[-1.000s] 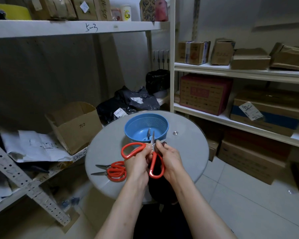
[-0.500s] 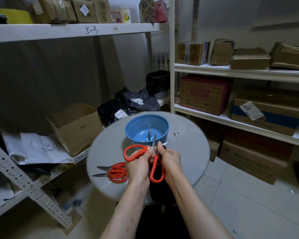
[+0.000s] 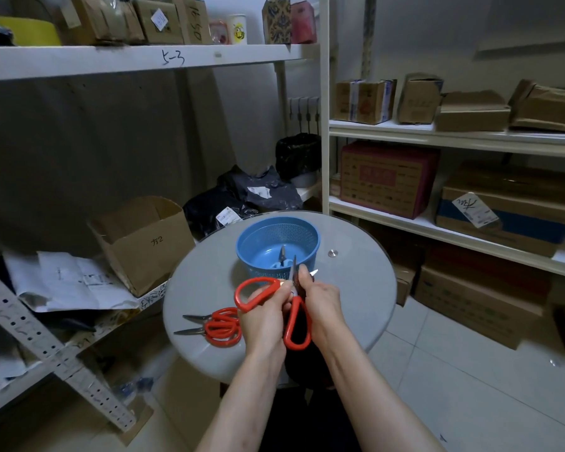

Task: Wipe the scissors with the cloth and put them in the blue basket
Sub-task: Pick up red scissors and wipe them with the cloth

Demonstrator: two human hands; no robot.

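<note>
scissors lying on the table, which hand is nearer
Left. The left hand sits just beside the scissors on the table; the right hand is farther, beyond the held scissors.

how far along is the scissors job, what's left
Done: one pair sits in the blue basket. In hand: the left hand and right hand hold an open red pair, the right one at the blades; cloth unclear. Left: finish, basket it, then the red scissors on the table.

Round grey glass table top (image 3: 356, 298) under fingers (image 3: 304, 280). Left of fingers: white metal shelf rack (image 3: 111, 60), open brown cardboard box (image 3: 144, 243), crumpled white papers (image 3: 69, 278). Beyond fingers: black plastic bags (image 3: 265, 194). Right of fingers: white shelves (image 3: 437, 135) with brown cardboard boxes (image 3: 470, 112). Pale tiled floor (image 3: 454, 380) below right.
</note>
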